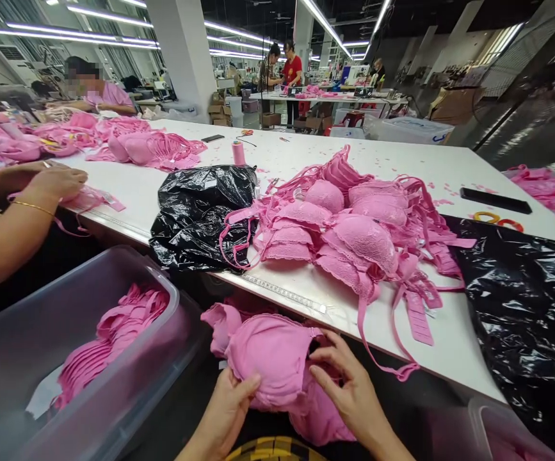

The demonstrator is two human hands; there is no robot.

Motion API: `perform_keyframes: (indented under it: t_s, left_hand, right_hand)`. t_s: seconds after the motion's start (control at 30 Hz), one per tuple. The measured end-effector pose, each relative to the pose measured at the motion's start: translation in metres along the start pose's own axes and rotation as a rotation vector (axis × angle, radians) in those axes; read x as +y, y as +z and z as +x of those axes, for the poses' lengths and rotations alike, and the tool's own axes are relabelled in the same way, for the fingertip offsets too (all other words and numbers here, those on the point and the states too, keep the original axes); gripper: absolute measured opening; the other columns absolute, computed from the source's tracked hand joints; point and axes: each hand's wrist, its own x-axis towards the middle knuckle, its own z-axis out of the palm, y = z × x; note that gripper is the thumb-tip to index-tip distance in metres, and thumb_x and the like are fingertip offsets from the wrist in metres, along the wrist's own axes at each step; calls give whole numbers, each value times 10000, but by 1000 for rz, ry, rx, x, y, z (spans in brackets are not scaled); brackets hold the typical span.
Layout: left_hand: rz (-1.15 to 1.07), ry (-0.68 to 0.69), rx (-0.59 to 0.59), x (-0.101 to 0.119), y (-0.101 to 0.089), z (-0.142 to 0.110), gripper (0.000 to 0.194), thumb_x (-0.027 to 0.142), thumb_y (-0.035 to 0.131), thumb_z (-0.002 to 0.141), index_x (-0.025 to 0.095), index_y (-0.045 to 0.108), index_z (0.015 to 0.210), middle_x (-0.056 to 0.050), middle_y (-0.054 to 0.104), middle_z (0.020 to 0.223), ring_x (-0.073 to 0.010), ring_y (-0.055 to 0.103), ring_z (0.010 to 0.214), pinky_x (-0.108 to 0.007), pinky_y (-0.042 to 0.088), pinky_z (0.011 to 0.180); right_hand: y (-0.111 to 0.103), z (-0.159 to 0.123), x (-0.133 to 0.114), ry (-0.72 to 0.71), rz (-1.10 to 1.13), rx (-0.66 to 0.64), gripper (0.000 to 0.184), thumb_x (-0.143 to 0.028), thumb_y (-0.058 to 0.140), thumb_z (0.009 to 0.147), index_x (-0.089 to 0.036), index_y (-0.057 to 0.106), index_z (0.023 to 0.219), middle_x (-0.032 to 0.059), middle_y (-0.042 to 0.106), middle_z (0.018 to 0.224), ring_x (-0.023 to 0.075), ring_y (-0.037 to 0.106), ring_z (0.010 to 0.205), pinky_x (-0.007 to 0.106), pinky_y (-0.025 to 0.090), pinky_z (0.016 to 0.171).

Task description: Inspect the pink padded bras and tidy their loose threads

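Observation:
A pink bra (pixel 270 358) with smooth, padded cups is held over my lap, just below the table's front edge. My left hand (pixel 232 406) grips its lower left side, thumb on top of the cup. At the cup's right edge is my right hand (pixel 349 384), its fingers bent and its thumb close to the index finger, on the bra's edge. More pink fabric hangs under both hands. On the table in front lies a pile of pink lace bras (pixel 358 237), with straps and tags drooping over the edge.
A clear plastic bin (pixel 171 282) with pink bras stands at left. Black plastic bags (pixel 195 218) flank the pile. A ruler strip (pixel 281 291) runs along the white table (pixel 267 150). Yellow-orange scissors (pixel 498 221) and a black phone-like object (pixel 495 200) lie right. A co-worker's hands (pixel 56 186) work at left.

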Motion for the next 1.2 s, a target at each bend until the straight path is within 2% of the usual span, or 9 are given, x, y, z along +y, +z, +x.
perform_keyframes:
  t_s: [0.1,0.27,0.47,0.57,0.67,0.77,0.87,1.0,1.2]
  left_hand:
    - [49,66,29,-1,6,-3,584,227,798,580,174,608,1129,-114,690,1064,-305,601,1053,-437,436,964]
    - [130,133,114,-3,7,-6,441,264,820,533,148,682,936,-115,706,1013,-315,616,1015,-440,446,946]
    - [221,155,107,-22,-11,0,379,284,820,545,129,705,871,-122,729,907,-313,648,928,-460,444,936]
    - [227,210,209,-36,-23,5,396,308,834,509,137,705,841,-120,731,882,-323,652,914,-470,456,920]
    - [299,270,285,-45,-31,8,416,298,843,486,145,702,846,-118,727,892,-329,644,936,-454,460,921]
    - [326,273,272,-44,-27,7,449,282,848,476,139,697,874,-119,726,888,-332,648,920,-457,464,918]
    - [123,198,217,-33,-13,6,515,300,819,545,168,657,1015,-101,711,976,-317,622,1007,-444,474,921]
    - [-89,109,187,-19,5,4,626,246,794,594,214,570,1178,-94,676,1093,-288,589,1085,-416,459,955]
    - [-25,213,209,-19,10,-2,633,249,823,517,134,624,1106,-120,715,987,-329,628,993,-463,469,926]
  right_hand:
    - [11,-4,-4,-17,-102,52,170,-374,628,747,-223,690,794,124,469,1327,324,427,1233,458,364,1000]
    - [28,-3,-2,-9,-108,115,130,-341,636,729,-215,655,752,137,530,1271,313,423,1249,429,410,959]
    - [36,-1,3,9,-138,142,161,-356,596,773,-210,634,718,146,548,1270,305,410,1266,390,420,927]
    - [38,2,3,23,-130,123,174,-350,576,784,-204,645,719,160,548,1269,314,424,1253,389,431,897]
    - [42,7,2,71,-45,132,196,-372,575,776,-209,614,676,150,628,1139,312,428,1249,358,461,834]
    - [45,12,-1,61,74,179,225,-362,559,769,-206,547,607,146,639,1080,304,524,1139,337,469,798]
    - [44,14,-6,51,188,177,247,-354,567,766,-195,525,581,130,637,1082,279,575,1045,339,441,852]
    - [41,15,-12,113,341,72,336,-462,588,748,-186,524,567,83,664,799,251,620,844,280,479,651]
    - [38,15,-10,264,404,-41,376,-440,710,641,-144,642,864,63,671,746,185,601,616,271,466,576]
